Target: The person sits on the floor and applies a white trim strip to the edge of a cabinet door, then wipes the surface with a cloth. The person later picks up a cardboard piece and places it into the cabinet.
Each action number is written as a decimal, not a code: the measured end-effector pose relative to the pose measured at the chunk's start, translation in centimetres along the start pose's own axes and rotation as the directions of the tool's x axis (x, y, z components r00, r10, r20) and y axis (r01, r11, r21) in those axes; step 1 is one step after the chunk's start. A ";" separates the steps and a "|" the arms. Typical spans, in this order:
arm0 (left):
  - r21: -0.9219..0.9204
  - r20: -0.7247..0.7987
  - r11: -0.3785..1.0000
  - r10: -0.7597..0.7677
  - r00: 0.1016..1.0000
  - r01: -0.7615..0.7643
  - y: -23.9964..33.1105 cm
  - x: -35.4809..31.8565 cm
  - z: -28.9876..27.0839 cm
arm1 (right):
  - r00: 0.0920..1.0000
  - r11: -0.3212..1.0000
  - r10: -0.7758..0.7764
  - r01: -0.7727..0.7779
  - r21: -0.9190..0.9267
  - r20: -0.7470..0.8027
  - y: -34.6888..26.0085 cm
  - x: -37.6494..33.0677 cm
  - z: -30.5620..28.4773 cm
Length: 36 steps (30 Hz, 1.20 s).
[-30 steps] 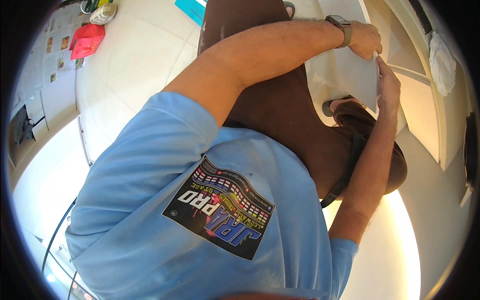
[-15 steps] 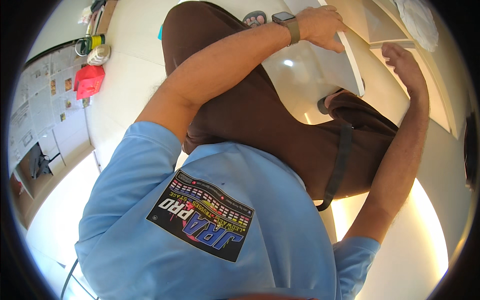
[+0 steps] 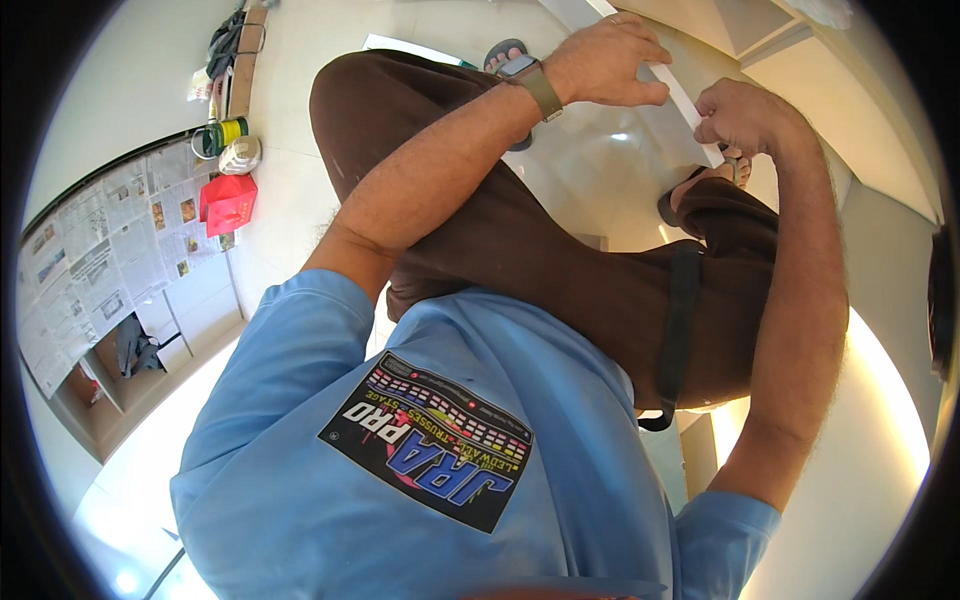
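Note:
A long thin white board [image 3: 688, 98] runs edge-on across the upper right, above my knees in brown trousers [image 3: 560, 260]. My left hand [image 3: 605, 62], with a watch [image 3: 535, 82] on its wrist, grips the board from above near its far part. My right hand [image 3: 745, 115] is closed on the board's nearer end, fingers curled around the edge. The two hands are a short span apart on the same board. My feet in sandals [image 3: 700, 195] stand on the glossy white floor below it.
Sheets of newspaper [image 3: 100, 260] cover the floor at the left, with a red bag [image 3: 228, 200], a green tin [image 3: 222, 135] and other clutter beside them. Pale cabinet panels [image 3: 800, 60] stand at the upper right. A black strap [image 3: 680, 330] hangs over my right thigh.
The view has swung and the board now lies lower and more edge-on. My right hand, open beside it half a second ago, has closed on its near end; the left hand kept its hold.

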<state>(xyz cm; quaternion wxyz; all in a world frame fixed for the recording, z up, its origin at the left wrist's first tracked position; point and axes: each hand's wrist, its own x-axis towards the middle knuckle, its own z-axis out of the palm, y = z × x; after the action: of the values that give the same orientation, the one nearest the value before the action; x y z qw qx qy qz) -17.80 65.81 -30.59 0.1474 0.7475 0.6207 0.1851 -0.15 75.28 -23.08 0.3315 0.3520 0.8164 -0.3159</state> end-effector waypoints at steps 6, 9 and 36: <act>0.105 -0.009 0.984 -0.143 0.990 0.143 2.0 -0.1 1.1 | 0.999 0.999 0.033 -0.032 -0.041 0.042 0.3 0.1 1.8; 0.104 -0.037 0.985 -0.132 0.991 0.135 3.0 -0.2 0.9 | 1.000 0.997 0.000 0.002 -0.076 0.031 0.8 0.7 2.3; -0.117 -0.068 0.992 0.037 0.997 -0.045 2.1 -0.2 1.0 | 0.998 0.992 -0.025 0.017 -0.124 -0.063 0.6 0.5 2.5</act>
<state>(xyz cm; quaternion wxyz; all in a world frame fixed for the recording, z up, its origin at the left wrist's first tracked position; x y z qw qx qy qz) -15.60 65.21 -30.54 0.1670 0.7436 0.5976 0.2489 0.86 73.86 -25.06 0.3228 0.3319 0.8484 -0.2567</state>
